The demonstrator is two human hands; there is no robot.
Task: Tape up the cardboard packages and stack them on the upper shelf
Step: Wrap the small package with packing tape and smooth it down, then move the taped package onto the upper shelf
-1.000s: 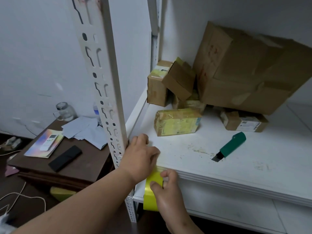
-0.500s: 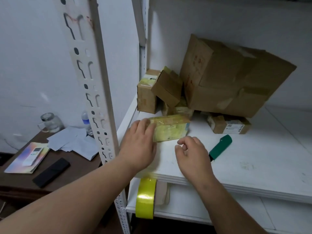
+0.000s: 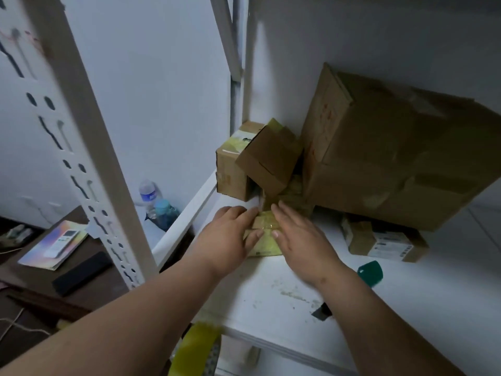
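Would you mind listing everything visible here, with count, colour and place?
yellow-taped package: one, yellow, shelf front, between both hands
large box: one, brown, shelf back right, tilted
small boxes: two, brown, shelf back left, one tilted against the other
labelled box: one, brown, under the large box's edge
cutter: one, green handle, shelf right, partly behind the right forearm
tape roll: one, yellow, hanging below the shelf edge
shelf: one, white
bottles: two, clear and blue-capped, left of the shelf
black case: one, side table
left hand: fingers straight on the package
right hand: fingers straight on the package
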